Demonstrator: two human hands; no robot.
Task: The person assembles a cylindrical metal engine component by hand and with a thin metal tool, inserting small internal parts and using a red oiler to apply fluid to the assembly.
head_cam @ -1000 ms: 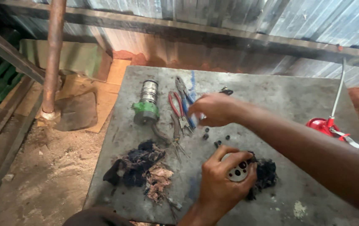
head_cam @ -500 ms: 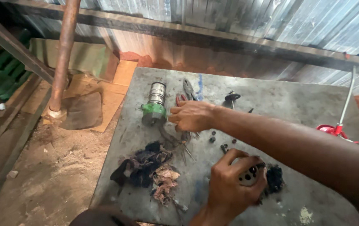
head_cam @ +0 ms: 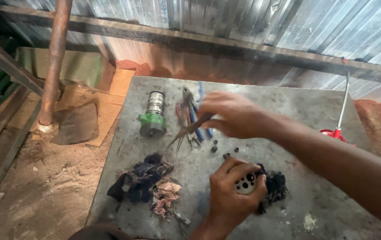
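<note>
Half the round part [head_cam: 245, 183] hidden.

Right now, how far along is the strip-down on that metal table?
Done: small black parts lie loose on the table, and the green-based cylinder stands aside. In hand: left hand grips a round holed part; right hand lifts thin pliers. Left: the holed part looks unfinished.

Matt, stained grey slab table [head_cam: 288, 106]; dull metal pliers [head_cam: 189, 130]; frayed dark cloth rag [head_cam: 141, 180]; corrugated glossy metal wall [head_cam: 288, 22].
</note>
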